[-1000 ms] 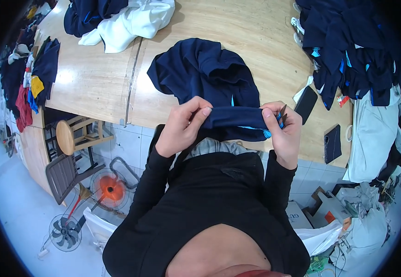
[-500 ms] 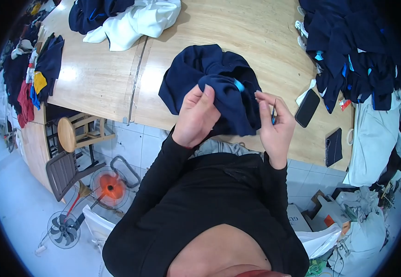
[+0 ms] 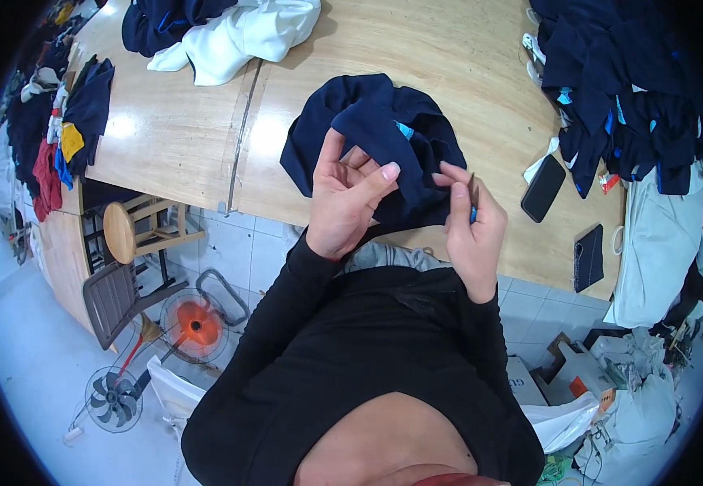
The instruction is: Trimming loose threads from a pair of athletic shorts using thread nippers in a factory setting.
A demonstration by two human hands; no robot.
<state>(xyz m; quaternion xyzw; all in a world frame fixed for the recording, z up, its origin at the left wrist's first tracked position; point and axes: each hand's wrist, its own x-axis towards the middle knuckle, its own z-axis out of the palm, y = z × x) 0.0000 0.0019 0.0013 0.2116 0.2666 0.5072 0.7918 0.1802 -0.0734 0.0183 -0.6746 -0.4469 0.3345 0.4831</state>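
Navy cloth, a bunched garment (image 3: 375, 134) with a light-blue trim, lies on the wooden counter (image 3: 206, 138) at its near edge, in the head view. The left hand (image 3: 343, 198) is half curled, thumb and fingers pinching a fold of the garment's near side. The right hand (image 3: 473, 227) is loosely closed around a thin small tool (image 3: 473, 194) with a blue end, its fingertips touching the cloth. Right of the hands lie a black phone (image 3: 543, 188) and a dark wallet (image 3: 588, 257). Far left rests a white garment (image 3: 246, 36); far right, a pile of navy clothes (image 3: 626, 89).
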